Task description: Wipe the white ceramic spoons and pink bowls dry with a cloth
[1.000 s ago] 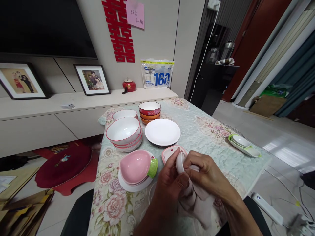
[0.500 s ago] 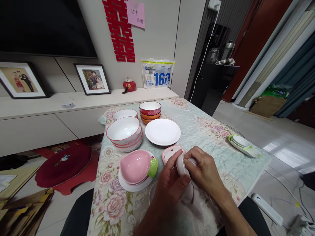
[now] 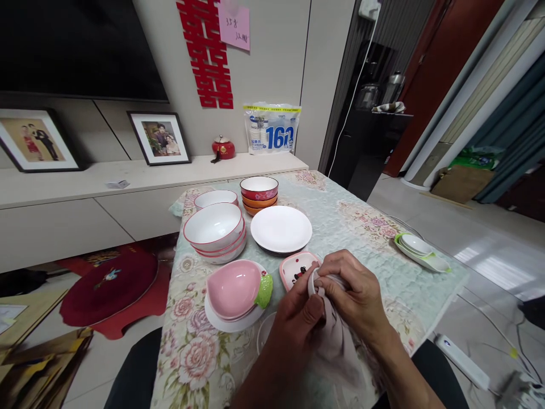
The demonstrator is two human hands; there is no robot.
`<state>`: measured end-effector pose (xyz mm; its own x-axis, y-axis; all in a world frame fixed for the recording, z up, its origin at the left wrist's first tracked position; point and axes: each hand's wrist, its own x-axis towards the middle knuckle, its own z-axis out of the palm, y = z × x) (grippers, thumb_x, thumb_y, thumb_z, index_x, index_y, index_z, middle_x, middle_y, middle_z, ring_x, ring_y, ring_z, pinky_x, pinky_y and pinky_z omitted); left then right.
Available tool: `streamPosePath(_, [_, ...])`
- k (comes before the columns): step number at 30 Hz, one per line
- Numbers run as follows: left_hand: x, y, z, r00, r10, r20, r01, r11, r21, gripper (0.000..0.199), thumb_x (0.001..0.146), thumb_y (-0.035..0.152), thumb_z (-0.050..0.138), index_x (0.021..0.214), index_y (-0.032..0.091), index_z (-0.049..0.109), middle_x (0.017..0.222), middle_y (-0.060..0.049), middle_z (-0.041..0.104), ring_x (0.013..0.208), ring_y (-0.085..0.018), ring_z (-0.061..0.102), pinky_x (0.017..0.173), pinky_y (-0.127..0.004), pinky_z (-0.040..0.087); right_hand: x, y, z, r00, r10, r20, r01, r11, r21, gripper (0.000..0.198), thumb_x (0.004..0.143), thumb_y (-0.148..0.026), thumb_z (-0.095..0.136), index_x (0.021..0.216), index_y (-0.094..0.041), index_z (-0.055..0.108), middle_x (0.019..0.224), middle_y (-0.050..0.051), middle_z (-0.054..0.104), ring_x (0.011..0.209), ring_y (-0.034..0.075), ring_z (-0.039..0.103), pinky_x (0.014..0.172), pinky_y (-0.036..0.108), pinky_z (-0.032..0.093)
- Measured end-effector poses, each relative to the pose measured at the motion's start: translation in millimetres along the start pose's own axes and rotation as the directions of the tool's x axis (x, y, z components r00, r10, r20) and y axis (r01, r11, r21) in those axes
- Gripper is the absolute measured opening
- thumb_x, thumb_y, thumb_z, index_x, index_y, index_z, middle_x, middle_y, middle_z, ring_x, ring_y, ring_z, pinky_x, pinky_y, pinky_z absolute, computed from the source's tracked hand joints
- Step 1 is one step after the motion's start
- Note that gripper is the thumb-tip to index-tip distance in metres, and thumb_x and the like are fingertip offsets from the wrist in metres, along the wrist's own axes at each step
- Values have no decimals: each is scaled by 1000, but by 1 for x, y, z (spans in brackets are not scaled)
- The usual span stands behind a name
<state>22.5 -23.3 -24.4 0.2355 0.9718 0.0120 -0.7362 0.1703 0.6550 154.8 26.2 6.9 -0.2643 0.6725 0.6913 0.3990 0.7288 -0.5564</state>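
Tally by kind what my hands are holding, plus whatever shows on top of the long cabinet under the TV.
White dish: 1
Cloth: 1
Framed photos: 2
Red lidded pot: 1
Printed plastic pack: 1
Small white object: 1
Total: 7

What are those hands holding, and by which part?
The left hand holds a white dish by its edge; the right hand grips a cloth near its top.

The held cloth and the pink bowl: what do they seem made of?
Held cloth: soft, matte fabric, judging by its loose folds; fibre unclear. Pink bowl: smooth, glossy, probably glazed ceramic, judging by its small bright highlights, though plastic is possible.
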Motion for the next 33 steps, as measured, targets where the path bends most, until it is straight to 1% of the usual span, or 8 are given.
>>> streamPosePath(5, [0, 0, -4, 998, 57, -14, -56, 997, 46, 57, 83, 29, 78, 138, 29, 62, 139, -9, 66, 132, -32, 56, 114, -46, 37, -5, 8, 5, 987, 161, -16, -161, 977, -136, 9, 92, -18, 62, 84, -22, 63, 81, 2, 63, 78, 18, 60, 71, 32, 46])
streamPosePath(11, [3, -5, -9, 986, 164, 29, -167, 977, 136, 65, 82, 23, 80, 141, 32, 56, 144, -10, 62, 132, -31, 56, 110, -42, 42, -6, 12, -3, 900, 369, 234, -331, 925, -185, 9, 87, -17, 62, 79, -21, 62, 80, 0, 63, 73, 18, 59, 66, 31, 42])
streamPosePath(13, [4, -6, -10, 987, 159, -14, -157, 981, 113, 65, 80, 25, 81, 140, 30, 56, 144, -12, 61, 127, -31, 59, 104, -41, 46, -4, 11, -8, 898, 373, 235, -353, 927, -124, 8, 88, -19, 64, 80, -21, 63, 79, 0, 64, 73, 17, 59, 68, 30, 43])
streamPosePath(17, [4, -4, -8, 998, 61, 9, -61, 995, 81, 60, 81, 31, 81, 136, 23, 58, 128, -15, 70, 108, -31, 68, 84, -36, 52, -1, 2, -14, 954, 296, 46, -299, 949, 103, 6, 91, -24, 67, 85, -22, 66, 84, 0, 64, 78, 17, 61, 71, 29, 46])
streamPosePath(21, [4, 1, -4, 995, 25, 92, -38, 990, 137, 61, 83, 33, 79, 138, 20, 56, 120, -14, 72, 111, -31, 67, 81, -34, 51, 0, -7, -12, 988, 105, 111, -127, 970, 209, 13, 93, -20, 66, 99, -26, 75, 93, 2, 64, 88, 17, 63, 76, 29, 49])
streamPosePath(24, [4, 1, -2, 988, 42, 147, -65, 986, 156, 63, 81, 31, 82, 138, 21, 57, 118, -12, 74, 113, -31, 66, 84, -33, 50, 0, -2, -9, 983, 149, 103, -167, 965, 203, 13, 95, -22, 65, 99, -26, 77, 92, 2, 65, 88, 17, 63, 77, 29, 49])
streamPosePath(30, [1, 1, -4, 986, 82, 148, -108, 978, 179, 64, 83, 24, 79, 142, 27, 56, 144, -10, 62, 134, -30, 53, 112, -41, 39, -2, 26, -5, 926, 374, 56, -378, 917, 130, 16, 95, -27, 63, 89, -23, 77, 88, 3, 69, 84, 19, 64, 78, 33, 48])
streamPosePath(33, [0, 1, -5, 990, 78, 118, -97, 983, 159, 66, 86, 27, 76, 147, 26, 52, 148, -11, 58, 139, -32, 49, 117, -45, 34, -3, 25, -3, 934, 353, 52, -357, 929, 99, 17, 96, -23, 61, 93, -23, 78, 88, 3, 68, 84, 18, 64, 78, 32, 49])
